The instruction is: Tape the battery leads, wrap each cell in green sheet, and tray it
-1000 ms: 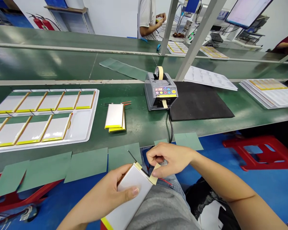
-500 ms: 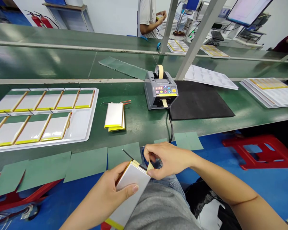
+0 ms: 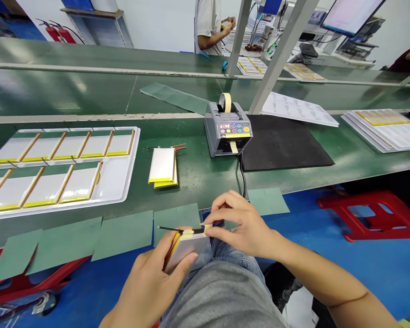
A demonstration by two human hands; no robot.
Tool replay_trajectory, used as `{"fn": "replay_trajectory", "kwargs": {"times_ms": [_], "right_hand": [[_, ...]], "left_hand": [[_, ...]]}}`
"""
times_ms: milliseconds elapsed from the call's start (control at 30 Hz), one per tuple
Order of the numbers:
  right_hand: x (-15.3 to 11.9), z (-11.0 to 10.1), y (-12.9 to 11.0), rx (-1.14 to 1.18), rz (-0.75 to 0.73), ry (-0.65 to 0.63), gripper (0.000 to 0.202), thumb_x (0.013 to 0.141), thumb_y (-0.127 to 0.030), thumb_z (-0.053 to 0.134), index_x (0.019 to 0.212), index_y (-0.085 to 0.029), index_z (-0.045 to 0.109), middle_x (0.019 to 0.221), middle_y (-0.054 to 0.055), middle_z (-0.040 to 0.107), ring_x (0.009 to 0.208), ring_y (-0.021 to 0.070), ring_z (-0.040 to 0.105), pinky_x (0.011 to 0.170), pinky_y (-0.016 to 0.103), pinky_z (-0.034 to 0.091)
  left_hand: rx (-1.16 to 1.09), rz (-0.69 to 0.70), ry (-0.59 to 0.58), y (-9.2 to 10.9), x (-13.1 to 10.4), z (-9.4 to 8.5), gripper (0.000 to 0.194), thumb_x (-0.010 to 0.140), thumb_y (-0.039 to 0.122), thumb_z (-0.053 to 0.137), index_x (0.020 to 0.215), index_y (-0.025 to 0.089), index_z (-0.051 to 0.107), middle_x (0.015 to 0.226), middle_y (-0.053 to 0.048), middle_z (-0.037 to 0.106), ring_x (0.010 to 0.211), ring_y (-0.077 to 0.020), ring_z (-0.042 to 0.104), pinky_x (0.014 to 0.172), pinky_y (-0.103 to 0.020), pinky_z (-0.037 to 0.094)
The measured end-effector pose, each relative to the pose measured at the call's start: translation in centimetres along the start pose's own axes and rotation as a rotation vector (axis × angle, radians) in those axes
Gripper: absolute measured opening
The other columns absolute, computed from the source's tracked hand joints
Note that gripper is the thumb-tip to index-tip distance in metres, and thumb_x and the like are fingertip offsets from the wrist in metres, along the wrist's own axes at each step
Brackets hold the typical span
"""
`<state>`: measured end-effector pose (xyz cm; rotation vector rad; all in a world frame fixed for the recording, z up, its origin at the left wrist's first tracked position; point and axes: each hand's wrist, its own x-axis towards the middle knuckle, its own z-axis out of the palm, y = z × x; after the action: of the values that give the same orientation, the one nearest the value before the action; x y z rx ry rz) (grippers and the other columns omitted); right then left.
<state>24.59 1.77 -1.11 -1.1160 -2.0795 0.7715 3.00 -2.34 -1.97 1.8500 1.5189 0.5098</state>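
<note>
My left hand (image 3: 153,273) is wrapped round a white pouch battery cell (image 3: 189,249) with yellow edging, thumb on its flat face. The cell's top end is tilted up towards me, and a black wire (image 3: 170,228) sticks out from it to the left. At the right corner of that end, my right hand (image 3: 242,223) pinches a small piece of pale yellow tape (image 3: 207,228) against the cell. Another bit of tape lies on the left part of the end. Two similar cells (image 3: 162,166) with red and black wires are stacked on the green bench.
A grey tape dispenser (image 3: 228,132) with a strip out front stands beside a black mat (image 3: 287,143). A white tray (image 3: 118,180) of cells lies left. Green sheets (image 3: 126,234) hang over the bench edge. A red stool (image 3: 376,216) is at right; a person (image 3: 210,27) stands opposite.
The cell has been tipped so its top end faces me more. My right hand has pressed the tape from beside the corner onto the cell's end.
</note>
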Motion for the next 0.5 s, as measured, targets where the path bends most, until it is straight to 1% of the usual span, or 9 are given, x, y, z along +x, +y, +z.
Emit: {"fn": "replay_trajectory", "kwargs": {"times_ms": [100,167,233,367,433,500], "right_hand": [[0.2,-0.3,0.0,0.072,0.05,-0.06,0.003,0.081,-0.026,0.067,0.081,-0.023,0.068,0.085,0.001,0.059,0.082,0.0148,0.052,0.076,0.03,0.044],[0.2,-0.4,0.1,0.13,0.044,-0.104,0.005,0.081,-0.023,0.067,0.077,-0.02,0.065,0.081,0.0,0.06,0.081,0.0141,0.053,0.074,0.029,0.044],[0.2,-0.4,0.1,0.18,0.006,-0.131,0.009,0.083,-0.022,0.064,0.074,-0.019,0.061,0.077,0.0,0.06,0.079,0.0139,0.054,0.072,0.029,0.044],[-0.2,-0.1,-0.1,0.171,-0.058,-0.064,0.012,0.087,-0.023,0.057,0.077,-0.019,0.06,0.077,0.002,0.06,0.075,0.0142,0.053,0.07,0.03,0.045],[-0.3,-0.1,-0.3,0.14,-0.072,-0.034,0.007,0.086,-0.026,0.06,0.087,-0.019,0.061,0.083,0.003,0.061,0.078,0.0151,0.054,0.072,0.031,0.045],[-0.3,-0.3,-0.6,0.106,-0.082,-0.008,0.013,0.084,-0.028,0.062,0.094,-0.02,0.061,0.088,0.004,0.062,0.081,0.016,0.054,0.074,0.032,0.046]], "left_hand": [[0.067,0.136,0.026,-0.3,-0.1,0.2,0.027,0.086,0.039,0.053,0.111,0.029,0.05,0.083,0.007,0.074,0.056,-0.0139,0.067,0.05,-0.02,0.047],[0.11,0.216,0.042,-0.5,-0.2,0.2,0.027,0.087,0.037,0.053,0.112,0.028,0.049,0.093,0.005,0.074,0.064,-0.0145,0.069,0.051,-0.02,0.048],[0.138,0.289,0.068,-0.6,-0.4,0.3,0.026,0.088,0.036,0.052,0.112,0.027,0.048,0.104,0.002,0.072,0.069,-0.0141,0.07,0.056,-0.019,0.05],[0.203,0.433,0.153,-1.1,-0.5,0.5,0.02,0.09,0.031,0.051,0.108,0.022,0.049,0.106,-0.003,0.072,0.07,-0.0134,0.071,0.065,-0.018,0.052],[0.242,0.488,0.182,-1.4,-0.5,0.6,0.023,0.09,0.029,0.052,0.111,0.019,0.049,0.103,-0.005,0.072,0.073,-0.0138,0.071,0.069,-0.018,0.053],[0.259,0.527,0.196,-1.6,-0.5,0.5,0.029,0.09,0.028,0.053,0.116,0.017,0.047,0.098,-0.005,0.074,0.073,-0.0132,0.071,0.073,-0.017,0.052]]}}
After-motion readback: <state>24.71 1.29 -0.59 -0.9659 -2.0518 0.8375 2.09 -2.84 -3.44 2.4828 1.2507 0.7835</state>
